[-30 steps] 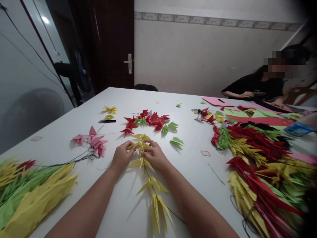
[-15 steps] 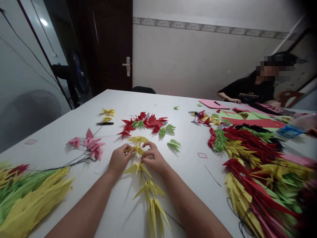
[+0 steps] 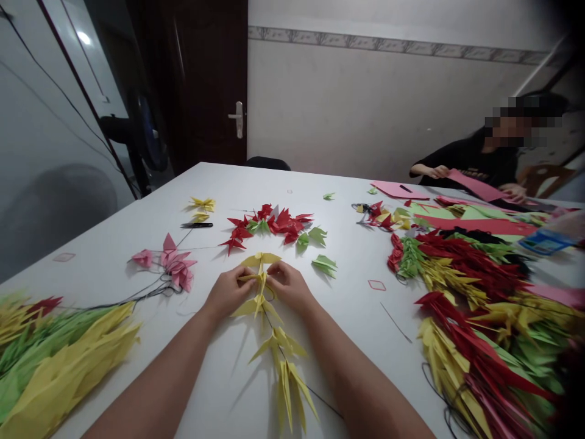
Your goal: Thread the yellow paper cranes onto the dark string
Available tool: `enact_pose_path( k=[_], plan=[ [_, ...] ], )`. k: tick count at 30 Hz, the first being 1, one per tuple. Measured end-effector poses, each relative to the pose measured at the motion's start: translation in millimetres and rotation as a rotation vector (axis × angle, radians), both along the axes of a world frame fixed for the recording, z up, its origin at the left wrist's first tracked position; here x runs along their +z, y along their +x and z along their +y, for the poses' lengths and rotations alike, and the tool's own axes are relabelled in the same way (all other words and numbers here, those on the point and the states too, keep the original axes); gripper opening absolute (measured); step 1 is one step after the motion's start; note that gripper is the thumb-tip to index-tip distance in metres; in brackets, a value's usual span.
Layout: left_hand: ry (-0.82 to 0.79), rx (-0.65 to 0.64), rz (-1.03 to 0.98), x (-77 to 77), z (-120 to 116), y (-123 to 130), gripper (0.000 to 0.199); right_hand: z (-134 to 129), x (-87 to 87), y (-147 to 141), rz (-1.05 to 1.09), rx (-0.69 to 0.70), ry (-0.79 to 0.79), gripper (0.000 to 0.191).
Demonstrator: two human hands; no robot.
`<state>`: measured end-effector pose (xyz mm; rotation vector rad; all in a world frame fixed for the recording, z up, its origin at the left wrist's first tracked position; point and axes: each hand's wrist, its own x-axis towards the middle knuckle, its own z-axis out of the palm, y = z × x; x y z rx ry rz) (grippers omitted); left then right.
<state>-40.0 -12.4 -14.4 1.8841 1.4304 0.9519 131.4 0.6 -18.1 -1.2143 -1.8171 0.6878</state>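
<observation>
My left hand (image 3: 226, 291) and my right hand (image 3: 287, 286) meet at the middle of the white table, pinching a yellow origami crane (image 3: 259, 279) between their fingers. It sits on a black thread (image 3: 282, 352) strung with more yellow paper cranes (image 3: 286, 378), which trail towards me across the table. Just beyond my fingers, a further yellow crane (image 3: 260, 259) spreads its wings. The fingers hide part of the held crane and the thread.
Red and green paper cranes (image 3: 269, 224) lie beyond my hands, with black scissors (image 3: 196, 225) and pink cranes (image 3: 178, 265) to the left. Large strung bundles lie at the left (image 3: 59, 366) and right (image 3: 475, 305). A co-worker (image 3: 470, 161) holds a pink sheet (image 3: 470, 186).
My hands have drawn closer together around the yellow crane, and the fingers now close on it. The co-worker has lifted a pink sheet from the far end of the table.
</observation>
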Motion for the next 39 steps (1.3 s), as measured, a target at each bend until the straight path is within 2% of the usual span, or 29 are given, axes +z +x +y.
enact_pose_path(
  k=[3, 6, 11, 18, 26, 30, 39],
  plan=[
    [-0.041, -0.083, -0.078, -2.6, 2.5, -2.0, 0.021, 0.9, -1.2, -1.5, -0.091, 0.041, 0.037, 0.007],
    [-0.073, -0.147, -0.13, -4.4, 5.5, -3.0, 0.023, 2.3, -1.8, -1.6, -0.049, 0.092, 0.075, 0.008],
    [-0.138, -0.14, -0.145, -4.9, 8.6, -2.4, 0.032, 2.9, -0.3, 0.3, -0.006, 0.119, 0.07, 0.008],
    [-0.14, -0.129, -0.096, -4.1, 7.6, -2.6, 0.032, 1.5, 1.5, 0.9, 0.055, 0.229, 0.028, 0.013],
    [-0.048, -0.186, -0.049, -9.6, 9.4, -3.2, 0.022, 3.5, -3.5, -0.9, 0.055, 0.095, -0.033, 0.018],
    [-0.052, -0.188, -0.022, -7.3, 8.1, -3.2, 0.017, 5.7, -3.7, 0.3, 0.135, 0.023, -0.079, 0.022],
    [-0.016, -0.123, 0.101, -4.3, 6.6, -0.9, 0.022, 10.1, -2.7, 2.1, 0.156, -0.069, -0.111, 0.023]
  ],
)
